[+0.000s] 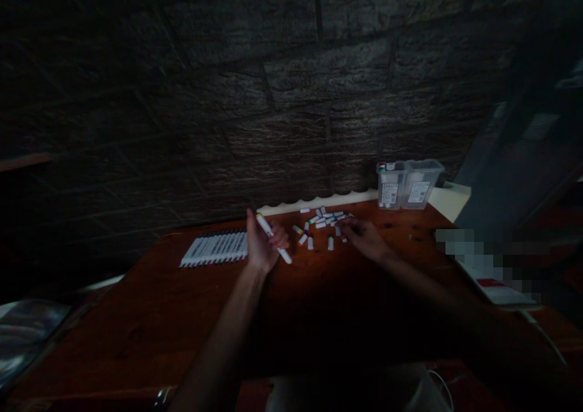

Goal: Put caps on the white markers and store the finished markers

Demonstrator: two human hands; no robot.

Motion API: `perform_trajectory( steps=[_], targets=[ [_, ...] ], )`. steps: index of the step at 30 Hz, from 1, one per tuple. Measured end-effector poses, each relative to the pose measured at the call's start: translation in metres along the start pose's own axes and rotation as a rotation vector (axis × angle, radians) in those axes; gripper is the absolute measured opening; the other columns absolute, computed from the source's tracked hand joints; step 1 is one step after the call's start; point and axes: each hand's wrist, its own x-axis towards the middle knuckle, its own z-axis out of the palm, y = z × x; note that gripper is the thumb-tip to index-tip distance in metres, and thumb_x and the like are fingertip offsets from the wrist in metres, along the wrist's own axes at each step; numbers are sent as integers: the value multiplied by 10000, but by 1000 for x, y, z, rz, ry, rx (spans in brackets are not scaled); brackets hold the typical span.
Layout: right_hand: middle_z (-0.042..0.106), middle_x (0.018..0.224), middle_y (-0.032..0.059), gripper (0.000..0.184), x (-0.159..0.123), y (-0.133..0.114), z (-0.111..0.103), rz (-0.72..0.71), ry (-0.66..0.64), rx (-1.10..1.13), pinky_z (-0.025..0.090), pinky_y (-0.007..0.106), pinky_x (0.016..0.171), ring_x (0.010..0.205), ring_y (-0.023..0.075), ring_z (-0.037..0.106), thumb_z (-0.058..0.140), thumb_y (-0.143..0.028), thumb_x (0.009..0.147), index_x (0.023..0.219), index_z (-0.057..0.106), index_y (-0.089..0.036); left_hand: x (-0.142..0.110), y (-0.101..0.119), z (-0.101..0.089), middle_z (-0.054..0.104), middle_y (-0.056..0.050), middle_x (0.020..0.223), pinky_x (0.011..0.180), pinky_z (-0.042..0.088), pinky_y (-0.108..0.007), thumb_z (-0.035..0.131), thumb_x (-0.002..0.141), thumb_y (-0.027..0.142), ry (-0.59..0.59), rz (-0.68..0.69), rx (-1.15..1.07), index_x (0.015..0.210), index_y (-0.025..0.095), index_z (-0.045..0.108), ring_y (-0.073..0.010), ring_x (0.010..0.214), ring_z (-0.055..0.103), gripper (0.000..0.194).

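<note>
My left hand (263,242) is closed around a white marker (273,237), which it holds tilted above the brown wooden table (182,315). To its left lies a neat row of several white markers (215,249), side by side. My right hand (362,236) reaches into a scatter of small white marker caps (324,222) with coloured ends; its fingertips rest at the pile's right edge. The dim light hides whether the fingers pinch a cap.
Two clear plastic boxes (407,184) with white labels stand at the table's back right, against a dark stone wall. A pale strip (319,202) runs along the wall. Papers (501,290) and a cable lie at the right edge.
</note>
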Motion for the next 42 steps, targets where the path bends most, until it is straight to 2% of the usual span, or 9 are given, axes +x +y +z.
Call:
perform_trajectory(
  steps=[5, 11, 15, 21, 29, 32, 36, 39, 42],
  targets=[
    [638, 711, 8, 317, 3, 5, -2, -36, 41, 24, 440, 266, 634, 637, 139, 569, 528, -428, 833, 925, 674, -161, 4, -17, 3, 538, 23, 674, 464, 392, -216, 615, 789, 448, 38, 53, 439, 934, 160, 575, -96, 511, 466, 324],
    [606, 699, -15, 351, -9, -17, 4, -121, -125, 109, 423, 252, 588, 628, 133, 539, 579, -474, 834, 1053, 659, -211, -6, -40, 13, 684, -23, 830, 594, 440, -236, 604, 848, 350, -255, 222, 1084, 1160, 216, 650, -138, 623, 568, 342],
    [617, 703, -9, 333, -11, -22, 6, -123, -237, 153, 408, 247, 557, 607, 122, 527, 588, -515, 819, 895, 688, -206, -7, -41, 14, 717, -42, 939, 632, 437, -238, 602, 852, 340, -302, 289, 1174, 1109, 231, 692, -180, 745, 615, 293],
    [623, 689, -13, 451, 6, -14, -8, 92, 78, 347, 418, 235, 499, 540, 106, 517, 662, -610, 698, 872, 649, -194, 1, -35, 2, 696, -14, 737, 601, 404, -227, 599, 848, 361, -158, 343, 1253, 920, 227, 734, -166, 635, 585, 203],
    [581, 663, -37, 411, 3, -22, -9, 12, -26, 339, 383, 214, 482, 519, 90, 483, 684, -553, 719, 930, 610, -207, 4, -45, -4, 730, -43, 919, 736, 463, -287, 611, 828, 392, -35, 423, 1275, 1058, 266, 705, -224, 789, 653, 278],
    [591, 673, -24, 442, 10, -34, -36, -64, 231, 281, 384, 226, 477, 511, 102, 481, 643, -607, 723, 909, 586, -210, 4, -43, -4, 707, -34, 840, 718, 470, -286, 554, 863, 424, 0, 437, 1270, 1166, 251, 645, -206, 762, 646, 360],
    [627, 739, 11, 463, 32, -65, -111, -198, 656, 97, 368, 230, 455, 485, 104, 470, 501, -646, 806, 906, 564, -199, 5, -38, -6, 687, -18, 792, 734, 481, -285, 524, 870, 456, 54, 455, 1214, 1172, 234, 622, -191, 753, 643, 387],
    [656, 758, 50, 454, 49, -90, -171, -320, 738, -217, 416, 245, 526, 558, 137, 554, 485, -613, 837, 883, 590, -174, 6, -38, -8, 689, -16, 784, 721, 473, -278, 533, 862, 461, 54, 462, 1208, 1115, 243, 652, -190, 736, 639, 355],
    [710, 833, 100, 397, 65, -108, -206, -281, 676, -630, 432, 259, 598, 660, 177, 632, 446, -501, 898, 923, 637, -155, 8, -40, -8, 690, -20, 803, 698, 460, -271, 534, 858, 462, 27, 462, 1240, 1099, 251, 660, -193, 738, 633, 344]
  ],
)
